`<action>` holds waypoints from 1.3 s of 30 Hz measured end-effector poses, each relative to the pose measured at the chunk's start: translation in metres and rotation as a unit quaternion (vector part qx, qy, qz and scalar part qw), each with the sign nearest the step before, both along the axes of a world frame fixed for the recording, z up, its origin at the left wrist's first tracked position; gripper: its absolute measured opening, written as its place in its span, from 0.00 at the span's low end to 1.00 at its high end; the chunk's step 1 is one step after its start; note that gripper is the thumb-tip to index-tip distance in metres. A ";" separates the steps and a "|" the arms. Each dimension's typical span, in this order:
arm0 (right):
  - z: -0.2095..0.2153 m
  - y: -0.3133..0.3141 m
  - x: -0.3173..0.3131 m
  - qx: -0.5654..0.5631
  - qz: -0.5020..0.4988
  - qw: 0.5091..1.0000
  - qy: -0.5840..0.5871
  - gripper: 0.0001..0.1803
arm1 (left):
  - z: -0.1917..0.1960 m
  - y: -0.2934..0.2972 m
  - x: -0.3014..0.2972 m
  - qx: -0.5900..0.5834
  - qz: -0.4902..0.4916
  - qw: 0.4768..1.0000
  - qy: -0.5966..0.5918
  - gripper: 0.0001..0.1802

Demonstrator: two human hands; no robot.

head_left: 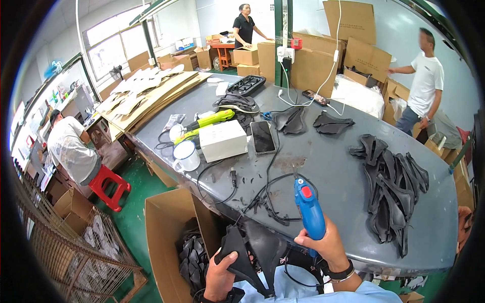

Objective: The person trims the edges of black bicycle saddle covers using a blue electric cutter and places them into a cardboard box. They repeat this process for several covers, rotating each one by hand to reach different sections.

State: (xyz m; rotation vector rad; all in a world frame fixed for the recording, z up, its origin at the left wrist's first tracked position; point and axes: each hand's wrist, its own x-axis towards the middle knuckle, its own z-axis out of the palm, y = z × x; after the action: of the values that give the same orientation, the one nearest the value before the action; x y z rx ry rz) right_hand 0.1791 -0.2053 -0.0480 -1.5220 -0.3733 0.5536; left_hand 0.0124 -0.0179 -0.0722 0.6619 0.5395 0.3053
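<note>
Fingers of the right hand are wrapped tight around the handle of a blue glue gun, held upright with its nozzle pointing away over the grey surface. Left hand fingers are clamped on a black moulded piece, thumb on top, held low against the person's chest just beside the gun. Below the left hand, an open cardboard box on the green floor holds more black pieces. A heap of similar black pieces lies on the surface to the right. Both forearms are cut off by the lower edge, and the gun's cord is hard to follow among the cables.
</note>
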 end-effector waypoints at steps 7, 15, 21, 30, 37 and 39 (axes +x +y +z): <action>-0.008 0.006 -0.010 -0.126 -0.004 0.984 -0.122 0.30 | 0.008 -0.017 0.008 0.042 -0.011 0.999 0.020 0.16; -0.021 0.002 -0.006 -0.066 -0.033 0.993 -0.091 0.30 | 0.014 -0.018 0.002 0.020 0.037 0.999 0.004 0.12; -0.008 0.001 -0.004 -0.021 -0.027 0.999 -0.010 0.27 | 0.012 -0.016 -0.004 0.011 0.031 0.999 -0.025 0.17; -0.008 -0.002 0.000 -0.012 -0.004 1.000 0.000 0.26 | -0.003 -0.011 -0.012 -0.015 -0.021 0.998 -0.056 0.19; -0.011 0.000 -0.004 -0.030 0.008 0.999 -0.006 0.28 | -0.002 -0.016 0.000 -0.063 0.055 0.996 -0.002 0.22; -0.012 0.001 -0.006 -0.027 0.014 1.000 -0.008 0.28 | -0.007 -0.015 0.003 -0.062 0.079 0.995 -0.018 0.22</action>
State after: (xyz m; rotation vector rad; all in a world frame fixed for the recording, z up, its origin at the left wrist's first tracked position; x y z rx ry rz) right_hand 0.1733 -0.2046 -0.0595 -1.5749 -0.3946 0.5782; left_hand 0.0153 -0.0329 -0.0796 0.4937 0.5734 0.4281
